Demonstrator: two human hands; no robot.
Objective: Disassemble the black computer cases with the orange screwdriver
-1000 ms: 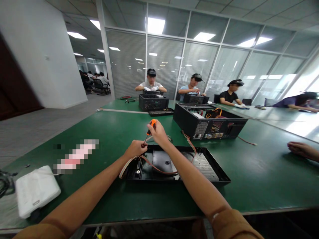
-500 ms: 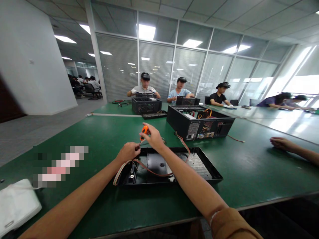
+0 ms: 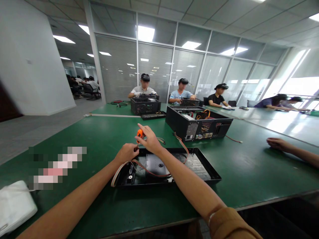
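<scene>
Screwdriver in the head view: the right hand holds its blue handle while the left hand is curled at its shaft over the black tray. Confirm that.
Wrong on colour: the head view shows the screwdriver handle is orange, not blue. The rest stands: the right hand holds it, and the left hand is curled at its shaft over the black tray.

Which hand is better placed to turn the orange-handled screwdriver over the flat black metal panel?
Probably the right hand: it grips the orange screwdriver handle, while the left hand only steadies the shaft below.
</scene>
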